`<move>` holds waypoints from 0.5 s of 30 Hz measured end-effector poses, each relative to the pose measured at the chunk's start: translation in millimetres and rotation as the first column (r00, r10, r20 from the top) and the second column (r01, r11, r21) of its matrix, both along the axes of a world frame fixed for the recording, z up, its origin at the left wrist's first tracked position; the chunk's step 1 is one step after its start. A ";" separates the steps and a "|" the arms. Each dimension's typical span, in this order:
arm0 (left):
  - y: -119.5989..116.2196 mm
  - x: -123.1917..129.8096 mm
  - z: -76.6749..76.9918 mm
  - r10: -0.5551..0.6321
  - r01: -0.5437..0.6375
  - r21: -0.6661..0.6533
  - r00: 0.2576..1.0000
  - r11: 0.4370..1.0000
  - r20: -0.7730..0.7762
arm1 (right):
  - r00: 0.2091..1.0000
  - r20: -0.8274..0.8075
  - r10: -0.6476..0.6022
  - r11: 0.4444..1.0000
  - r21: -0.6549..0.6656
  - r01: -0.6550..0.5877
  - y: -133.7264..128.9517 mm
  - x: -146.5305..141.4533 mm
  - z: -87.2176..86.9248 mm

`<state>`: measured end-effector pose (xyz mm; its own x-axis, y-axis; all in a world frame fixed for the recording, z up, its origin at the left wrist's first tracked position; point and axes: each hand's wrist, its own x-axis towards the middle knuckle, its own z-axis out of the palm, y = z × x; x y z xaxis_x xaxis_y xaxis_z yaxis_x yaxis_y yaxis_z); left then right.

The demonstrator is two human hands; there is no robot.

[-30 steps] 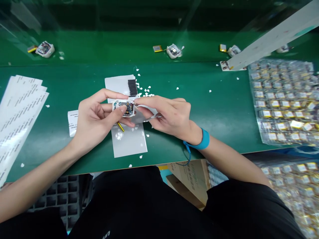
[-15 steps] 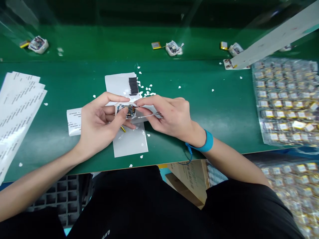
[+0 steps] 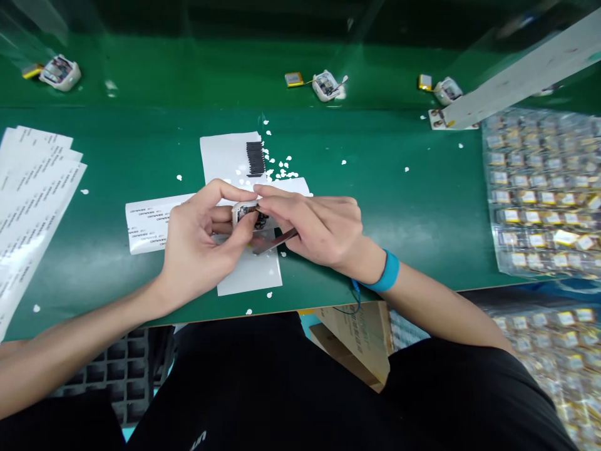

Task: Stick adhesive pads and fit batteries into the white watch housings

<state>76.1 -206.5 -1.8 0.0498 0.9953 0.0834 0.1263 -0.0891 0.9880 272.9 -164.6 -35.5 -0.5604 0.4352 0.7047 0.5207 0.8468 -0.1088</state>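
Observation:
My left hand (image 3: 200, 241) is closed around a small white device housing (image 3: 236, 214), its thumb pressing on the open side where a circuit board shows. Against the right edge of that housing rest the thumb and index fingertips of my right hand (image 3: 319, 228); what they pinch there is hidden. Metal tweezers (image 3: 276, 242) are tucked in the same right hand and stick out to the left below the housing. Under both hands lie a printed label sheet (image 3: 145, 227) and a white paper (image 3: 248, 279).
Black strips (image 3: 255, 158) lie on paper, with small white stickers (image 3: 284, 168) scattered beside them. Open housings with batteries, one in the middle (image 3: 325, 86), line the back. Label sheets (image 3: 35, 200) lie left; a battery tray (image 3: 539, 194) sits right, by a slanted white post (image 3: 521, 75).
Both hands have shifted slightly right and down with the housing. My right fingers have closed in over its edge, and the tweezers have swung to point down-left. The view has shifted a little.

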 end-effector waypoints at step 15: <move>-3.5 -6.7 -13.2 0.018 0.004 0.195 0.994 0.981 -0.110 | 0.945 -0.328 0.013 0.805 -0.557 -0.205 1.5 -6.9 21.7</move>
